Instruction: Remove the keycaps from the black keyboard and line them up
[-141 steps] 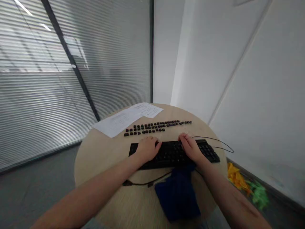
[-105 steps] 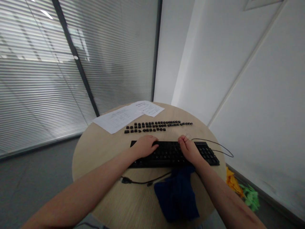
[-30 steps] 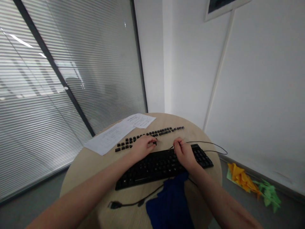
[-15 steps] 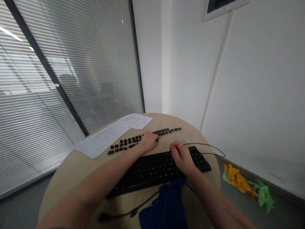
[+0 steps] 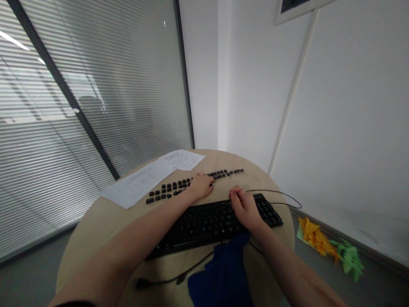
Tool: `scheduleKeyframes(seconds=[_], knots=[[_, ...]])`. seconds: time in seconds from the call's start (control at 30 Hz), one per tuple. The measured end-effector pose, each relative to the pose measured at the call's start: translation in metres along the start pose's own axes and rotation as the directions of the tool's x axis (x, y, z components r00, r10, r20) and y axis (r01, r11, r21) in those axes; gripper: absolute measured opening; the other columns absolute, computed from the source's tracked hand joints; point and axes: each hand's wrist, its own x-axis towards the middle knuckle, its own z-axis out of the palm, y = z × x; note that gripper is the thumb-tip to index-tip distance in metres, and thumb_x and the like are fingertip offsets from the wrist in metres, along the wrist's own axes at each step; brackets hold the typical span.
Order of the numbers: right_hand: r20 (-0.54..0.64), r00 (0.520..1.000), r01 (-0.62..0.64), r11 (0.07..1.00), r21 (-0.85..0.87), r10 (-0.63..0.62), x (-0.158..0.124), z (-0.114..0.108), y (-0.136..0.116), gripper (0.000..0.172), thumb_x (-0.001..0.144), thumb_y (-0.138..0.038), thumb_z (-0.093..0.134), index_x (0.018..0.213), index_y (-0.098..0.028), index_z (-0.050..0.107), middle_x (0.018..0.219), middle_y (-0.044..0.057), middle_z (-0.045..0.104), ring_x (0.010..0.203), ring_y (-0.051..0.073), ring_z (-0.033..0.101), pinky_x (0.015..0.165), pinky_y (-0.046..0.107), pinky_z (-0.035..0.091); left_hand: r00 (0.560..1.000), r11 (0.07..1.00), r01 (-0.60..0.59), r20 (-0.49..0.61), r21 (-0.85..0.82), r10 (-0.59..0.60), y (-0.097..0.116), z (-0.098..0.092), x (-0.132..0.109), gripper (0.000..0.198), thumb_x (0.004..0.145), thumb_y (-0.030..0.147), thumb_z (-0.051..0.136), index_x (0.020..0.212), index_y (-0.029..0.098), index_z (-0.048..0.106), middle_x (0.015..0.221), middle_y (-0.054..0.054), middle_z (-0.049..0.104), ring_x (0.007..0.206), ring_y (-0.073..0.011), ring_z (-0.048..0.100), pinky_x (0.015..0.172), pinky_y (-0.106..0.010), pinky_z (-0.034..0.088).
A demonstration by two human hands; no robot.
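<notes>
My left hand [image 5: 202, 186] reaches over the rows of loose black keycaps [image 5: 177, 186] on the table, its fingers curled and a small dark keycap [image 5: 211, 184] at the fingertips. My right hand [image 5: 244, 207] is closed above the upper right part of a black keyboard [image 5: 207, 224]. From its fingers a thin wire keycap puller [image 5: 226, 201] sticks out to the left, and a clear bit of it shows behind the fingers. The keyboard lies slightly slanted, partly covered by both arms.
Printed papers [image 5: 140, 183] lie at the table's far left. A blue cloth [image 5: 220, 277] and a cable with a dark plug [image 5: 143, 283] are at the near side. Another cable loop [image 5: 298, 204] hangs over the right edge. Orange and green crumpled pieces [image 5: 316, 238] lie on the floor.
The view has tilted slightly. My left hand has shifted only a little, and my right hand keeps its place over the keyboard.
</notes>
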Motion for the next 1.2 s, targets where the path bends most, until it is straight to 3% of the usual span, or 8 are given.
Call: scheduleKeyframes(seconds=[0.17,0.37,0.5,0.67,0.73,0.87,1.0,1.2], knots=[[0.001,1.0,0.012,1.0,-0.001,-0.012,0.0,0.0,0.002,0.026,0.1,-0.033,0.04,0.081,-0.021,0.054,0.059,-0.001,0.056,0.055,0.017,0.056,0.056,0.027,0.038,1.0,1.0,0.021,-0.006,-0.008,-0.022,-0.002,0.001,0.001,0.017,0.086,0.025,0.06,0.096,0.023,0.073,0.102,-0.008,0.075,0.105,-0.0287,0.063,0.094,-0.044,0.043],[-0.002,1.0,0.008,1.0,-0.019,-0.008,0.0,-0.002,0.001,0.025,0.099,-0.032,0.042,0.08,-0.022,0.054,0.058,-0.001,0.056,0.055,0.017,0.057,0.056,0.027,0.039,1.0,0.999,0.017,-0.019,-0.049,-0.018,-0.005,-0.003,-0.004,0.024,0.087,0.034,0.064,0.108,0.024,0.071,0.108,-0.007,0.074,0.106,-0.0288,0.063,0.097,-0.045,0.043],[-0.005,1.0,-0.018,1.0,-0.01,0.018,0.0,-0.003,-0.001,0.026,0.099,-0.032,0.041,0.08,-0.022,0.055,0.057,-0.002,0.055,0.054,0.017,0.056,0.054,0.027,0.038,0.981,0.989,-0.028,-0.194,-0.142,0.0,-0.009,-0.025,-0.01,0.034,0.089,0.037,0.064,0.119,0.023,0.066,0.124,-0.008,0.067,0.116,-0.0282,0.058,0.102,-0.044,0.042],[-0.007,0.999,-0.031,0.999,0.015,0.031,0.001,-0.004,-0.001,0.025,0.099,-0.032,0.042,0.08,-0.022,0.056,0.057,-0.002,0.056,0.056,0.017,0.056,0.054,0.027,0.039,0.922,0.956,-0.037,-0.378,-0.29,-0.079,-0.02,-0.068,-0.039,0.029,0.094,0.036,0.055,0.115,0.02,0.067,0.123,-0.009,0.067,0.117,-0.0267,0.058,0.105,-0.045,0.043],[-0.013,0.999,-0.037,0.999,0.027,0.038,0.0,-0.004,0.0,0.025,0.099,-0.032,0.042,0.08,-0.022,0.056,0.057,-0.002,0.055,0.056,0.017,0.056,0.055,0.027,0.04,0.931,0.929,-0.046,-0.352,-0.367,-0.093,-0.021,-0.084,-0.06,0.029,0.094,0.039,0.054,0.111,0.02,0.068,0.115,-0.007,0.07,0.11,-0.0248,0.062,0.101,-0.042,0.046],[-0.028,0.997,-0.066,0.996,0.065,0.068,-0.002,-0.002,0.005,0.027,0.099,-0.034,0.042,0.081,-0.022,0.056,0.056,-0.003,0.053,0.054,0.016,0.053,0.054,0.027,0.04,0.978,0.869,0.024,-0.167,-0.495,-0.122,-0.019,-0.097,-0.106,0.029,0.095,0.042,0.051,0.105,0.024,0.071,0.1,-0.002,0.073,0.09,-0.0192,0.066,0.082,-0.033,0.052],[-0.036,0.993,-0.112,0.991,0.076,0.115,-0.004,0.0,0.007,0.033,0.1,-0.042,0.04,0.08,-0.022,0.055,0.056,-0.003,0.051,0.052,0.015,0.051,0.053,0.027,0.039,0.989,0.859,0.093,-0.054,-0.504,-0.138,-0.016,-0.085,-0.135,0.024,0.094,0.036,0.053,0.098,0.023,0.072,0.099,-0.001,0.074,0.086,-0.017,0.066,0.077,-0.029,0.052],[-0.027,0.98,-0.193,0.978,0.075,0.196,-0.007,-0.001,0.007,0.04,0.1,-0.052,0.039,0.078,-0.022,0.054,0.052,-0.003,0.05,0.047,0.015,0.048,0.047,0.027,0.036,0.997,0.917,0.053,-0.028,-0.396,-0.07,-0.011,-0.056,-0.14,0.019,0.092,0.027,0.055,0.095,0.024,0.074,0.097,-0.002,0.074,0.092,-0.0191,0.066,0.083,-0.031,0.05]])
